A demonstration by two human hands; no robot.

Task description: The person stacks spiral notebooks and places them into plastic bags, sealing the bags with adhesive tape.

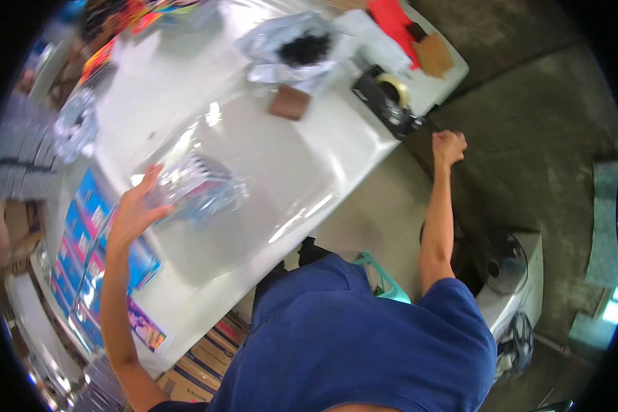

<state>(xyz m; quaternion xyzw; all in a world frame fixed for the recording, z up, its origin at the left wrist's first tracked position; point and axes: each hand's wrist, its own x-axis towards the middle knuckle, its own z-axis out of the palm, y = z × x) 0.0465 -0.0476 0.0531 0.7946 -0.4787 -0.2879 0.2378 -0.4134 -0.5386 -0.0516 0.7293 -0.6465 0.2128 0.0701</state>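
My left hand (136,206) reaches over the white table (323,137) and grips a clear plastic packet (202,185) of blue and silver items, which lies on a large clear plastic sheet (247,206). My right hand (449,145) is a closed fist out past the table's right edge, beside a black tape dispenser (386,96). Nothing shows in that fist.
A crumpled clear bag with something black (299,48), a small brown card (290,103), red paper (393,20) and brown cardboard (434,55) lie at the far end. Blue and pink printed packs (93,254) line the left edge. A fan (505,264) and cardboard boxes (199,360) stand on the floor.
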